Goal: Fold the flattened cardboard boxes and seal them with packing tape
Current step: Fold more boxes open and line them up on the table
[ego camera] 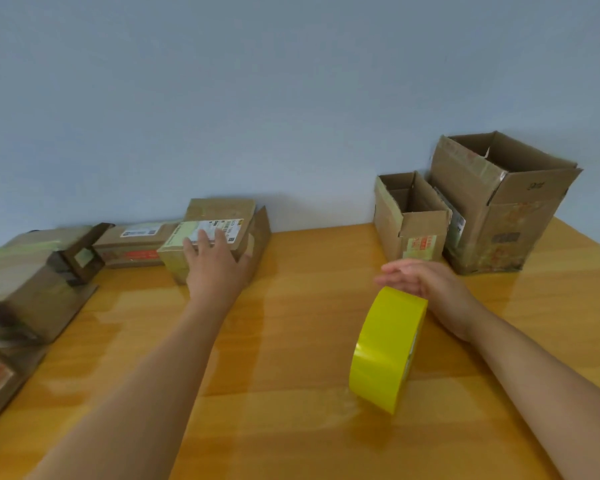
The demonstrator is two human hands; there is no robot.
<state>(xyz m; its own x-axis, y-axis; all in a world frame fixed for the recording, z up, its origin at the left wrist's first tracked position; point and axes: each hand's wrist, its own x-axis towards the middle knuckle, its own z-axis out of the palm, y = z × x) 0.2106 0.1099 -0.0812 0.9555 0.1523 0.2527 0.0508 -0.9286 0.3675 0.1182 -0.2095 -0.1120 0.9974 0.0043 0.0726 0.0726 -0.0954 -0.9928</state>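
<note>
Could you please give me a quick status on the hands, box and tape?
Left hand flat on labelled box. Right hand open behind yellow tape roll, contact unclear. Nothing blocking.

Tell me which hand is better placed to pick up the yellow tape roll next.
The right hand: it hovers open just behind the yellow tape roll, which stands on edge. The left hand is far away, resting on a labelled box.

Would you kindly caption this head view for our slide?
Left hand rests on a labelled box; open right hand hovers by the yellow tape roll.
</note>
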